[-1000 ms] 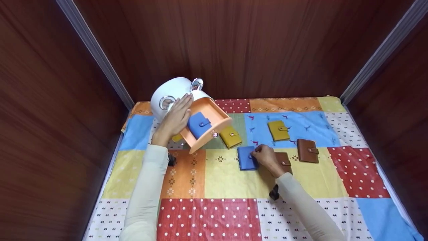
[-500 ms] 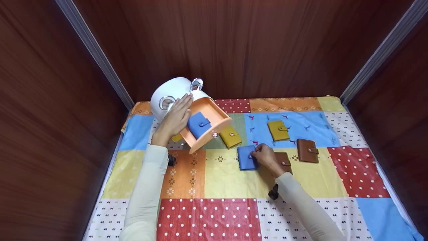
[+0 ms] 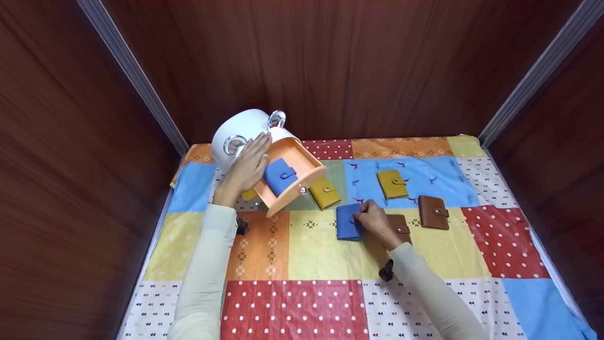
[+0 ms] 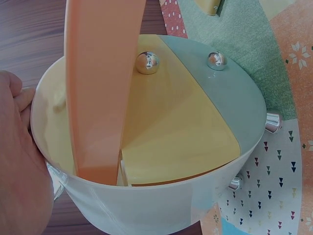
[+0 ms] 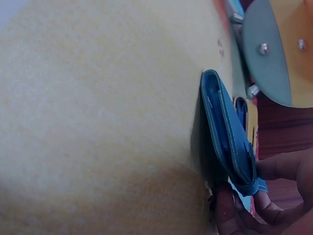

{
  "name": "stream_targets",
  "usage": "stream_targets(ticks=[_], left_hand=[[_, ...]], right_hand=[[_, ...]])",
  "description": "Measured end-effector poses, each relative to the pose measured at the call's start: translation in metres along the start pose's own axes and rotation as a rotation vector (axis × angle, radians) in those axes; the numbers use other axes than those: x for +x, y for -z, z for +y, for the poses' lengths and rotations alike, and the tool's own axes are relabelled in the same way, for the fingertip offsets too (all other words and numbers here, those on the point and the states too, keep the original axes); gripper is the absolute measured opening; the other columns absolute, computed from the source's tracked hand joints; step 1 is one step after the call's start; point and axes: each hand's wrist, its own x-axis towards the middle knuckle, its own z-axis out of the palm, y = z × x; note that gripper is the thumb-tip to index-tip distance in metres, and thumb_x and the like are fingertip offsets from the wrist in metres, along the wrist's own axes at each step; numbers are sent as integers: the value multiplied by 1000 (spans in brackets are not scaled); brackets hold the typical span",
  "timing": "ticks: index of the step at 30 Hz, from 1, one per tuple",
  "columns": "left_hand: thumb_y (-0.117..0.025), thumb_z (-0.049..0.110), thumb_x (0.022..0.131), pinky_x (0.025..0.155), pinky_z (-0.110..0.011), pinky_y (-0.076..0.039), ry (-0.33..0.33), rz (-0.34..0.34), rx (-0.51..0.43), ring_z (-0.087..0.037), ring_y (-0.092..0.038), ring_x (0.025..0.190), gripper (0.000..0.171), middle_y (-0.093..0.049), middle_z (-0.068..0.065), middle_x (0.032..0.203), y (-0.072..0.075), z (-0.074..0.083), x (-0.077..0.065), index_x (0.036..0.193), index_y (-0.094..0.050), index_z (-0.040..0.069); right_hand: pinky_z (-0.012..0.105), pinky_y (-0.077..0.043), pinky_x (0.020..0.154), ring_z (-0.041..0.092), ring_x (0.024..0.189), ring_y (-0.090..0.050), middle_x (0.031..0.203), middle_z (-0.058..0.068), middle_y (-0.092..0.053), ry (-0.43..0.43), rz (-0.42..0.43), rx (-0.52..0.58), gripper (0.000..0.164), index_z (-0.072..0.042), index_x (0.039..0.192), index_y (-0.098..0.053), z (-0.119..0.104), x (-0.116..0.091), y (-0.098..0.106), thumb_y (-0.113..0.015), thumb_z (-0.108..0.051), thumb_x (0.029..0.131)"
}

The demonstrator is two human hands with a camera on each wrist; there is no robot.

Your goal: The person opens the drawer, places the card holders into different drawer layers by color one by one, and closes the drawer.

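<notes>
My left hand (image 3: pixel 246 167) rests with straight fingers on the white rounded drawer box (image 3: pixel 250 122). Its peach drawer (image 3: pixel 302 158) stands pulled out, holding a blue snap wallet (image 3: pixel 281 175). In the left wrist view, yellow and green drawer fronts (image 4: pixel 176 117) with chrome knobs are closed beside the pulled-out one. Further right, my right hand (image 3: pixel 375 219) pinches a second blue wallet (image 3: pixel 348 223) at its strap side. The right wrist view shows this wallet (image 5: pixel 222 127) edge-on, between thumb and fingers; whether it touches the cloth everywhere I cannot tell.
A yellow wallet (image 3: pixel 324 193) lies beside the drawer front, another yellow wallet (image 3: pixel 391 184) farther right. Two brown wallets lie nearby, one (image 3: pixel 400 227) partly behind my right hand, one (image 3: pixel 433 212) to its right. Wood-grain walls (image 3: pixel 330 71) enclose the patchwork cloth (image 3: pixel 292 307).
The blue wallet in my right hand has tilted and turned slightly. My left hand, the drawer box and the other wallets look unchanged.
</notes>
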Motion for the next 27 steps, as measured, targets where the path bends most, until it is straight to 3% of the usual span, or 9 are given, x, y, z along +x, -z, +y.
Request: stream_targets(ticks=[13,17,23,27], left_hand=[[-26,31,116,140,-38,-5,2,-2,1,-23,-13,168,58,-20,-2,180,0,0,0,170,-23,12],[-26,32,116,140,-39,-5,3,-4,4,-23,-12,168,58,-18,-2,180,0,0,-1,170,-23,12],[-25,33,116,139,-38,-5,12,-9,11,-22,-12,168,58,-17,-1,180,1,1,-1,171,-22,14],[-27,32,116,139,-38,-6,9,-4,6,-22,-12,168,58,-18,-1,180,1,1,-1,170,-22,13]], right_hand=[[39,-48,79,27,89,-55,93,10,-53,-14,-22,27,18,-4,105,-47,-3,-1,0,-61,-16,104],[37,-49,78,26,89,-58,98,12,-59,-14,-26,48,19,-3,110,-48,-4,-1,0,-61,-16,105],[29,-52,72,23,88,-63,106,18,-66,-51,-47,104,34,0,125,-51,-5,0,-1,-67,-17,101],[30,-55,74,25,90,-65,111,22,-66,-75,-55,133,47,3,137,-49,-6,1,-1,-69,-15,98]])
